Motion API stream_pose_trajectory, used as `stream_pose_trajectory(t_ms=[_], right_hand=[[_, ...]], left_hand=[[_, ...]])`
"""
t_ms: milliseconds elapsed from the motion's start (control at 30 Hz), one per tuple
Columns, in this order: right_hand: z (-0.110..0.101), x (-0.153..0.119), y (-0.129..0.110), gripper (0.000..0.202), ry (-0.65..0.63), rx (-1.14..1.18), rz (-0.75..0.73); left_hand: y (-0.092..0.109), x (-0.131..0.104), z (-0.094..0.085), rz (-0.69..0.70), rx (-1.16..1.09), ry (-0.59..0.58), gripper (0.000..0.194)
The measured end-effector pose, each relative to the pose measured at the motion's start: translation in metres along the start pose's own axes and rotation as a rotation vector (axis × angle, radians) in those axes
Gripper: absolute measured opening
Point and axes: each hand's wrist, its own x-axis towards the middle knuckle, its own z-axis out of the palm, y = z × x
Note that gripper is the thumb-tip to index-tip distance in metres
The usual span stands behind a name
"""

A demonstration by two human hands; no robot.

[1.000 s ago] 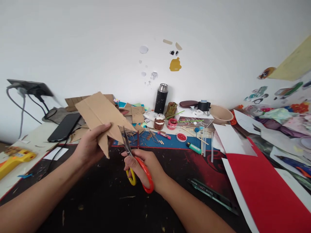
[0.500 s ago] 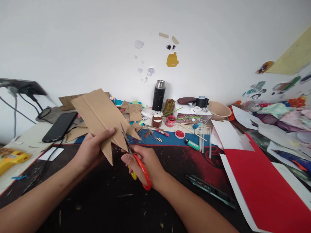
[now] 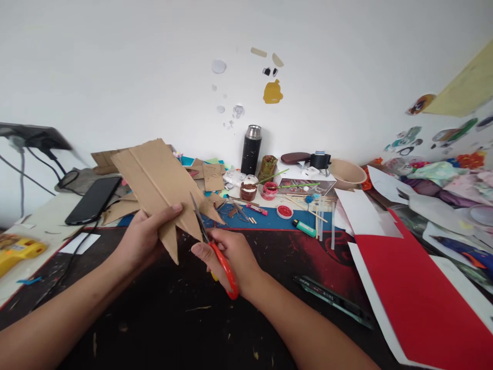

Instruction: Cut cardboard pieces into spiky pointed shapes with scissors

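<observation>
My left hand [image 3: 144, 236] grips a brown piece of cardboard [image 3: 157, 174], its thumb on top and its fingers hidden underneath. The lower edge of the cardboard is cut into several pointed strips. In my right hand [image 3: 233, 259] is a pair of scissors [image 3: 225, 270] with red and yellow handles. One dark blade lies over the cardboard, along the gap between two points; the other blade is hidden beneath. Both hands are held above the dark mat [image 3: 162, 324].
A utility knife [image 3: 333, 303] lies right of my right hand, beside red paper [image 3: 419, 288]. Behind are a black thermos [image 3: 252, 151], paint jars [image 3: 269, 191], a green lighter [image 3: 304, 228] and wooden sticks. A phone [image 3: 92, 200] and yellow glue gun [image 3: 23, 252] are at left.
The scissor handles have come slightly closer together, with less of the yellow one showing. The cardboard and my left hand have stayed nearly in place; the view has shifted a little.
</observation>
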Motion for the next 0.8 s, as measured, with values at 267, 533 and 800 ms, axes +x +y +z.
stream_pose_trajectory(t_ms=[267,533,800], right_hand=[[-0.0007,0.0004,-0.0029,0.064,-0.003,-0.069,-0.014],[0.0009,0.0014,0.0053,0.062,0.001,-0.087,0.018],[-0.0036,0.0021,-0.0040,0.058,0.001,-0.241,-0.086]], left_hand=[[-0.0054,0.0034,-0.0018,0.009,0.002,0.036,0.051],[-0.0034,-0.0026,0.0044,0.037,0.008,0.054,0.057],[-0.0021,-0.0022,0.0041,0.003,0.018,0.055,0.053]])
